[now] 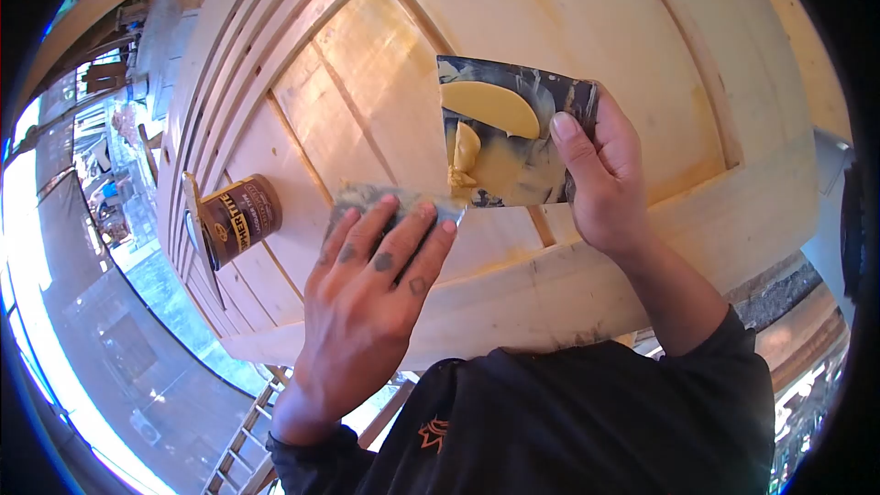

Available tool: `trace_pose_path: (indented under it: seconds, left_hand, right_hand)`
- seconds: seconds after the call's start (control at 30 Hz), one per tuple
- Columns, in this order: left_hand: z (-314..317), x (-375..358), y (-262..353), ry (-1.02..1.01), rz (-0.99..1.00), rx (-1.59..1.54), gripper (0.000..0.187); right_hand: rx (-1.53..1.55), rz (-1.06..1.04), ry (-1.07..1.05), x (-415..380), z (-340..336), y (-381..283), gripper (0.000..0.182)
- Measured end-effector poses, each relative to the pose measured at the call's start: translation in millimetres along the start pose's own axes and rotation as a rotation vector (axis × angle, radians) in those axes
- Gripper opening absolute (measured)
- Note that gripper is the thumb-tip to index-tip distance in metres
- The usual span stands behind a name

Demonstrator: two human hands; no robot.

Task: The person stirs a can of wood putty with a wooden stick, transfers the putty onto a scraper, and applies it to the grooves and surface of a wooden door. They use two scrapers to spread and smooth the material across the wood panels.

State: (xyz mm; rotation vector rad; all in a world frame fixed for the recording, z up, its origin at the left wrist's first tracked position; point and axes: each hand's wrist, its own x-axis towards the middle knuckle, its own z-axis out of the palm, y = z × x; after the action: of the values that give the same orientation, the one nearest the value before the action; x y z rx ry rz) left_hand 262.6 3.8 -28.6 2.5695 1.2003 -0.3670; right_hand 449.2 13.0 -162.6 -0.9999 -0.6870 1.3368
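My left hand [367,284] is closed over a flat scraper blade [367,194], its fingers laid along the smeared face and the thumb hidden beneath. In my right hand [610,174] is a black putty board [541,165], gripped at its right edge with the thumb on top. A broad smooth mound of yellow putty [490,108] and a smaller lump [466,148] sit on the board. The scraper's right corner is right at the board's lower left corner. Both tools are over a pale wooden door [495,9] with recessed panels and slats.
A brown putty can [247,215] stands on the door to the left, with a putty-smeared lid or tool [194,211] at its top. Yellowish putty smears mark the door's grooves. An aluminium ladder [240,445] shows below at the lower left, near a grey floor [137,330].
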Motion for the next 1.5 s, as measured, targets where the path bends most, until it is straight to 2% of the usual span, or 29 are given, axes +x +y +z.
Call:
trace_pose_path:
  seconds: [0.07,0.17,0.3,0.33,0.4,0.47,0.77,0.9,1.07,1.2,1.3,1.4,1.5]
  left_hand:
    - [1.6,-3.5,-3.7,-0.159,-0.020,-0.177,0.045]
    - [8.5,-10.4,3.9,-0.042,-0.285,-0.367,0.050]
    - [32.7,-25.1,21.7,-0.115,-0.307,-0.364,0.053]
    - [40.5,-34.0,21.8,-0.181,-0.225,-0.324,0.060]
    - [52.3,-40.3,28.5,-0.135,-0.232,-0.294,0.060]
    - [58.0,-41.3,32.6,-0.114,-0.241,-0.260,0.059]
    - [77.3,-48.0,37.3,-0.148,-0.326,-0.425,0.060]
    - [54.2,-27.0,19.0,-0.268,-0.376,-0.642,0.049]
    - [42.6,-12.6,-8.3,-0.444,-0.310,-0.772,0.051]
    - [40.8,-2.2,-19.7,-0.546,-0.267,-0.822,0.052]
    - [39.5,3.3,-29.4,-0.606,-0.238,-0.847,0.051]
    - [20.0,9.9,-51.9,-0.813,-0.190,-0.778,0.050]
    - [1.6,18.4,-24.3,-0.479,-0.069,-0.428,0.046]
  right_hand:
    - [-0.039,-0.024,0.032,0.4,-2.4,1.4,0.016]
    - [-0.135,-0.082,0.087,6.4,-13.2,5.7,0.016]
    - [-0.002,-0.052,0.175,8.2,-5.1,10.4,0.016]
    - [0.028,-0.043,0.102,6.7,-10.4,10.6,0.017]
    - [0.118,-0.054,-0.018,2.4,-11.9,6.5,0.024]
    - [0.178,-0.075,-0.050,-0.8,-8.0,3.6,0.030]
    - [0.188,0.092,0.057,-6.0,-19.7,8.9,0.033]
    - [0.236,-0.035,-0.124,-4.8,-7.0,2.6,0.034]
    - [0.223,0.176,0.012,-0.5,-27.0,12.6,0.034]
    - [0.226,0.184,0.056,1.7,-28.3,12.8,0.034]
    - [0.209,0.062,0.003,3.1,-15.8,8.9,0.034]
    - [0.224,0.024,-0.054,7.4,-14.5,1.4,0.034]
    - [0.261,-0.024,-0.038,8.4,-12.2,1.2,0.034]
